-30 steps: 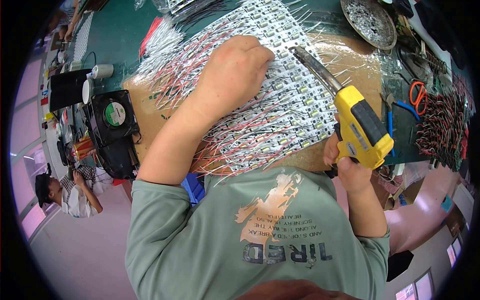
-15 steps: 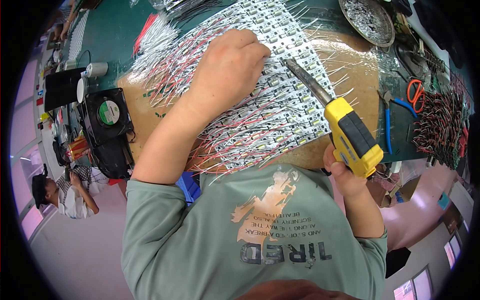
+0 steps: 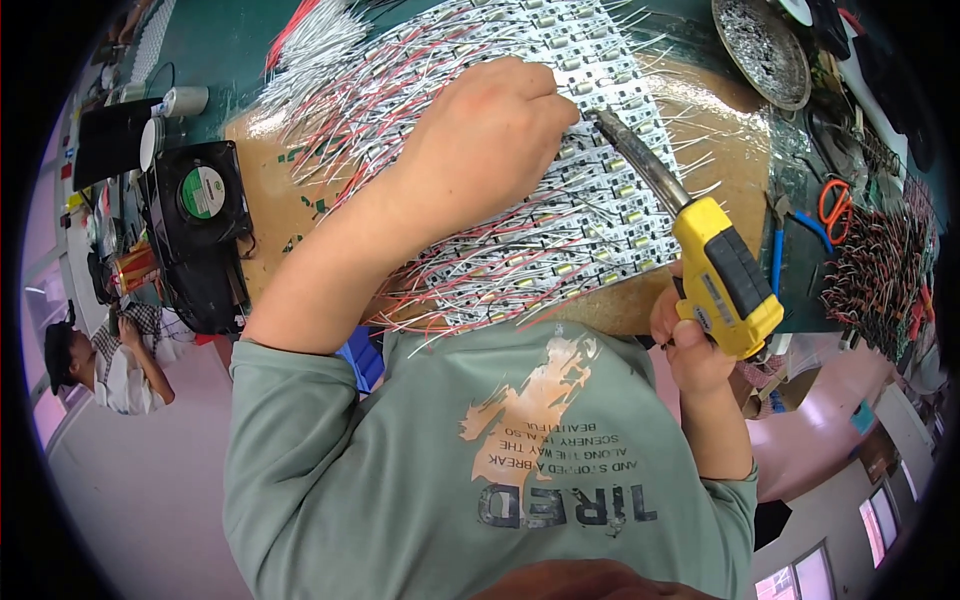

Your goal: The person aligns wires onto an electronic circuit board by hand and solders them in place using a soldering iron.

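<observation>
My left hand (image 3: 500, 125) reaches over a panel of small white circuit boards (image 3: 625, 215) with many red and white wires. Its fingers are pinched together near the panel's middle; what they hold is hidden beneath them. My right hand (image 3: 692, 345) grips a yellow and black soldering gun (image 3: 728, 275) by its body, at the panel's near right corner. The gun's dark metal tip points up and left, close to my left fingertips, over the boards. Whether the tip touches a board I cannot tell.
Under the panel lies a brown board (image 3: 735, 150). A black fan (image 3: 205, 195) stands at the left, and white wires (image 3: 325, 45) lie behind. On the right are a round metal dish (image 3: 765, 55), blue-handled pliers (image 3: 778, 255), orange-handled scissors (image 3: 834, 205) and wired boards (image 3: 875, 265). Another person (image 3: 120, 355) sits far left.
The whole view has shifted slightly. My left hand has moved a little to the right over the panel. The soldering gun's tip stays beside the left fingertips.
</observation>
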Tool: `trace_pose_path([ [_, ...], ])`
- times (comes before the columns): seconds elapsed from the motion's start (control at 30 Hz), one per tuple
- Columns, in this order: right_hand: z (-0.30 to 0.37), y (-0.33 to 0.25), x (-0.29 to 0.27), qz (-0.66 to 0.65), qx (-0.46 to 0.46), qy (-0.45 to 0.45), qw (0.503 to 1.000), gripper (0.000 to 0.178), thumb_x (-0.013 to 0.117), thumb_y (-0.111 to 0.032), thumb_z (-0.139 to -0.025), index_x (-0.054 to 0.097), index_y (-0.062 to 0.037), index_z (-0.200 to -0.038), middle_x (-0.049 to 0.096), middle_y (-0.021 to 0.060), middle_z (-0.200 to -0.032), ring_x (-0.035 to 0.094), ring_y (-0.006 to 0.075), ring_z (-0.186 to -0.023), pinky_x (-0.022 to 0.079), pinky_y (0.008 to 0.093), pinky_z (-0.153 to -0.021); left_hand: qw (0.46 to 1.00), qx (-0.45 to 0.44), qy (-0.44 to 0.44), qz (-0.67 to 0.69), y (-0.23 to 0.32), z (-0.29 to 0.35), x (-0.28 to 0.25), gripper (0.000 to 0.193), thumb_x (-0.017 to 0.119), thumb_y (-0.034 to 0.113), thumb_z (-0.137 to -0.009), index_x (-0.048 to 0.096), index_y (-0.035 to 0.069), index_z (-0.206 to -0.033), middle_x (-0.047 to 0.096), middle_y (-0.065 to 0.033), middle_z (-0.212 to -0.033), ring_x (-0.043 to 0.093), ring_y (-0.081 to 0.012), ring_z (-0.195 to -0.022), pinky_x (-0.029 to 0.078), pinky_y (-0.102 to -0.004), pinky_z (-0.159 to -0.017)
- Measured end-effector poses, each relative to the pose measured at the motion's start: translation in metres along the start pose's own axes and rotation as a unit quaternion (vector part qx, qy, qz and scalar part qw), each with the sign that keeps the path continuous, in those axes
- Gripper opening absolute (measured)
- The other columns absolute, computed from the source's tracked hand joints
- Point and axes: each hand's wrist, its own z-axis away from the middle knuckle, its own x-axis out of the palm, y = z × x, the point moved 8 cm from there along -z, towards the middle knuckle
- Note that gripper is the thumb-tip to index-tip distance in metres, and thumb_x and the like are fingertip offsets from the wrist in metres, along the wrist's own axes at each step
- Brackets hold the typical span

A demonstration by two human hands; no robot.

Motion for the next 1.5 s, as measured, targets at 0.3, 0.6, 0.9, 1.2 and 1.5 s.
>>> trace_pose_path([
  [0.3,-0.0023,0.0013,0.0005,-0.004,0.017,0.043,0.999,0.062,0.070,-0.033,-0.082,0.046,0.0039,-0.124,0.046,0.0034,-0.069,0.044,0.0141,-0.057,0.036,0.0260,-0.051,1.000,-0.007,-0.007,0.001,-0.0006,-0.0003,0.0023,0.012,0.065,0.007,-0.076,0.068,0.009,-0.087,0.061,-0.0075,-0.082,0.062,-0.0272,-0.082,0.052,-0.0379,-0.070],
  [0.6,-0.0031,0.0035,-0.0001,-0.013,0.021,0.045,0.999,0.057,0.071,-0.030,-0.082,0.047,0.0031,-0.120,0.046,0.0036,-0.070,0.045,0.0140,-0.058,0.036,0.0258,-0.051,1.000,-0.013,-0.010,0.010,-0.0024,-0.0014,0.0033,0.010,0.065,0.007,-0.077,0.068,0.008,-0.086,0.060,-0.0078,-0.081,0.061,-0.0280,-0.081,0.051,-0.0385,-0.070],
  [0.9,-0.0004,0.0043,-0.0016,-0.050,0.019,0.025,0.998,0.033,0.067,-0.014,-0.086,0.055,-0.0024,-0.114,0.057,0.0020,-0.083,0.053,0.0120,-0.073,0.043,0.0268,-0.063,1.000,-0.018,-0.014,0.020,-0.0030,-0.0026,0.0020,0.008,0.065,0.007,-0.079,0.068,0.008,-0.087,0.060,-0.0082,-0.081,0.061,-0.0287,-0.081,0.051,-0.0395,-0.071],
  [1.2,-0.0015,0.0019,-0.0011,0.026,-0.007,0.060,0.998,0.064,0.071,-0.033,-0.081,0.047,0.0042,-0.127,0.045,0.0018,-0.067,0.042,0.0116,-0.055,0.036,0.0252,-0.050,1.000,-0.011,-0.017,0.011,-0.0021,-0.0029,0.0013,0.010,0.065,0.008,-0.078,0.068,0.008,-0.087,0.060,-0.0077,-0.082,0.061,-0.0283,-0.082,0.051,-0.0389,-0.071],
  [1.5,0.0009,0.0006,0.0009,0.028,-0.023,0.003,0.999,0.029,0.063,-0.008,-0.086,0.057,-0.0023,-0.114,0.058,0.0014,-0.086,0.053,0.0132,-0.075,0.044,0.0286,-0.065,1.000,-0.013,-0.024,0.007,-0.0006,-0.0035,0.0005,0.010,0.065,0.007,-0.077,0.068,0.009,-0.087,0.060,-0.0076,-0.083,0.061,-0.0284,-0.082,0.052,-0.0387,-0.071],
])
